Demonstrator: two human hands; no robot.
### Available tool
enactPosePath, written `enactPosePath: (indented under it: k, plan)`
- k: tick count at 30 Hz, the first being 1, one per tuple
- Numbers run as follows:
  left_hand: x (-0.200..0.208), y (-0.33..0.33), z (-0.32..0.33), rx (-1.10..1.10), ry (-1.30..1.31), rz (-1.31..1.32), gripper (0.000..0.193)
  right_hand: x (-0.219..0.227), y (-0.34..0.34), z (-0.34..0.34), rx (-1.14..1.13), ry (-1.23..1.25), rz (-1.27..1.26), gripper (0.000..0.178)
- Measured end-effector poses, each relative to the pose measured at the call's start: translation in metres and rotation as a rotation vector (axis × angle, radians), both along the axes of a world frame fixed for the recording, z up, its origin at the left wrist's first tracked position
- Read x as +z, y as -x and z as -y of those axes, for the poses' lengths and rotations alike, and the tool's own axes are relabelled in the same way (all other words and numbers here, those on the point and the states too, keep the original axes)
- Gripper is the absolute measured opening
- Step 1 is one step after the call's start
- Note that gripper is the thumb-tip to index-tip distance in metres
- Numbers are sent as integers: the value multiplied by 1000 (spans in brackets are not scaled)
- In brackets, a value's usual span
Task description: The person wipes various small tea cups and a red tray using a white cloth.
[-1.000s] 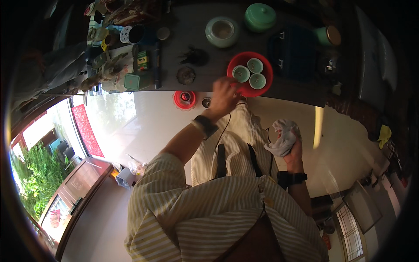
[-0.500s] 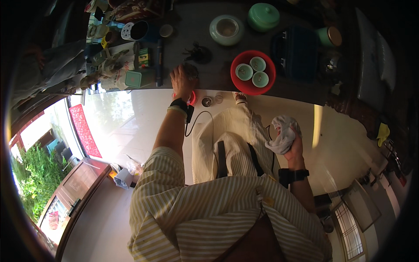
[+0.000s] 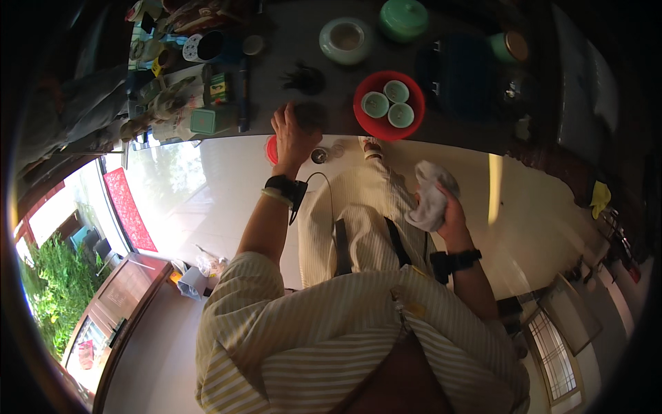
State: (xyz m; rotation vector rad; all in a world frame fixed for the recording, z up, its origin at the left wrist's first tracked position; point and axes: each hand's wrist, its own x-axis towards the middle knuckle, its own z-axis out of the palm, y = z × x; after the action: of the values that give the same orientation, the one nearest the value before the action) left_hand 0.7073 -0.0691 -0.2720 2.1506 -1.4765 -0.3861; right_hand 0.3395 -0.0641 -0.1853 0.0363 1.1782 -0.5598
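Note:
My left hand (image 3: 292, 132) reaches forward to the near edge of the dark table (image 3: 276, 62), fingers spread. Its thumb side rests against a small dark round thing (image 3: 314, 114); I cannot tell if it grips it. My right hand (image 3: 449, 214) stays low by my lap, closed around a crumpled white cloth (image 3: 429, 196). Right of the left hand, a red round tray (image 3: 365, 117) carries three pale green cups (image 3: 388, 103). A black band and a cord sit on my left wrist.
Behind the tray are a pale lidded bowl (image 3: 347, 38), a green lidded pot (image 3: 403, 17), a dark blue mat (image 3: 455, 69) and a green tin (image 3: 510, 45). The table's left end is crowded with a teal box (image 3: 205, 121), a spotted mug (image 3: 200, 47) and packets. A red disc (image 3: 272, 149) lies below.
My left hand left the red tray, swung left along the table edge, and now sits by the dark round thing. The right hand with the cloth has barely moved.

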Motion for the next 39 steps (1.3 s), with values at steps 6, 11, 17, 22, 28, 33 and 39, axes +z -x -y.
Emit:
enactPosePath:
  k: [6,11,17,22,28,33,39]
  plan:
    - [101,58,12,-205,115,-205,74,14,-89,33,264,278,34,51]
    - [155,88,26,-351,129,-297,64,31,-118,63,260,353,328,50]
    - [158,89,41,-477,109,-324,48,34,-120,74,174,356,325,48]
    - [122,92,46,-437,90,-415,23,7,-108,75,304,361,145,48]
    - [99,99,45,-378,47,-418,16,-6,-103,68,327,306,30,43]
    - [85,76,45,-84,285,-354,14,-21,-97,68,345,254,-44,38]
    - [-56,8,20,478,176,-652,17,-16,-96,74,250,274,132,45]
